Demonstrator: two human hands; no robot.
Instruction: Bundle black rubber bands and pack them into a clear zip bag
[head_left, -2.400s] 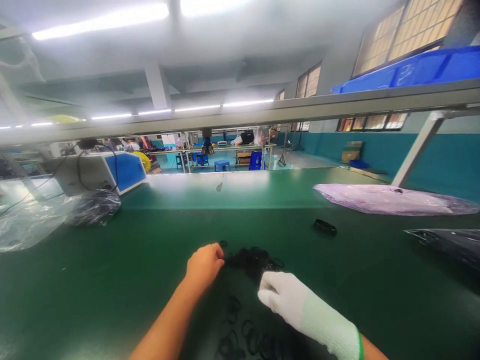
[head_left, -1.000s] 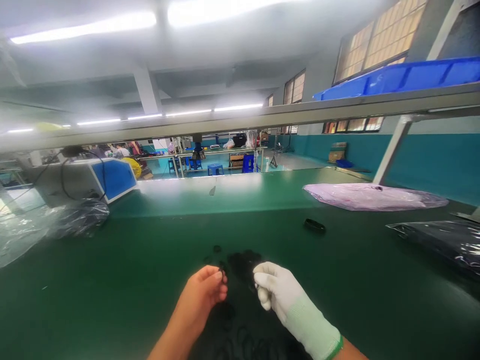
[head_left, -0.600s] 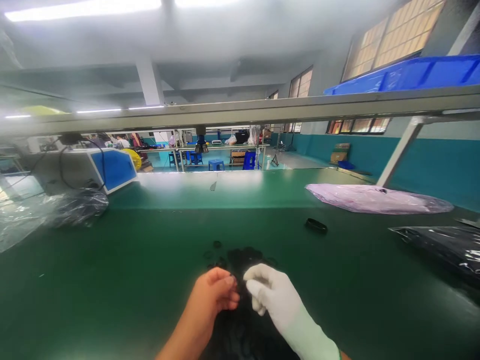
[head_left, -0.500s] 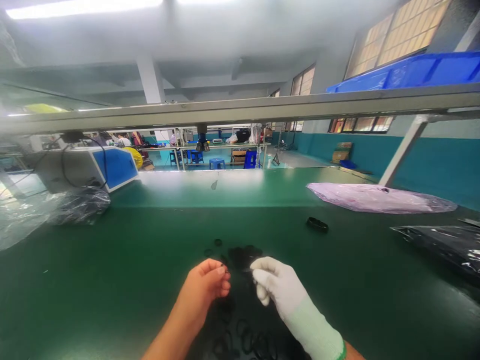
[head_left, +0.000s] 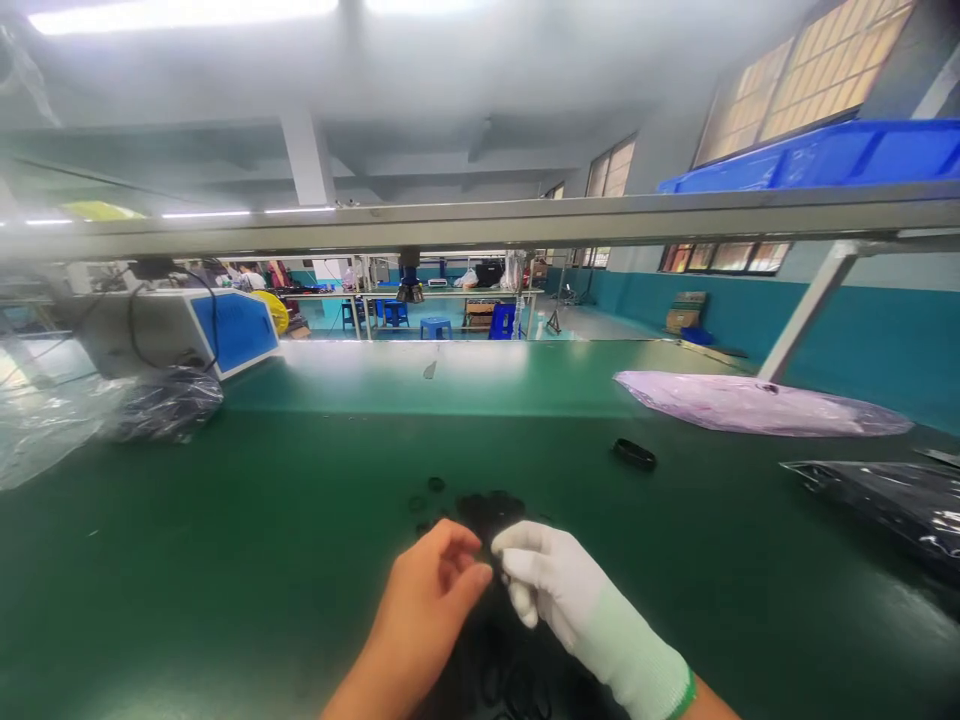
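My bare left hand (head_left: 429,607) is over the green tabletop, its thumb and forefinger apart with nothing visible between them. Close beside it, my right hand (head_left: 564,592) wears a white knit glove, and its fingertips are pinched together. Whatever the gloved fingers hold is too small and dark to make out. Just beyond both hands lies a pile of small black pieces (head_left: 487,508). A small black ring (head_left: 436,484) rests to the left of that pile. Several larger black rings (head_left: 521,688) lie below my hands, partly hidden by them and in shadow.
A black band (head_left: 634,454) lies to the right. Farther right are a pink plastic-wrapped bundle (head_left: 757,402) and a black plastic bag (head_left: 885,500). At left stand a blue-and-white machine (head_left: 236,332) and clear plastic film (head_left: 60,430). A metal rail (head_left: 480,222) crosses overhead, holding a blue bin (head_left: 825,158).
My left hand has moved right, closer to the gloved hand, and its thumb and fingers have spread from a pinch. The right hand stays pinched, shifted only slightly.
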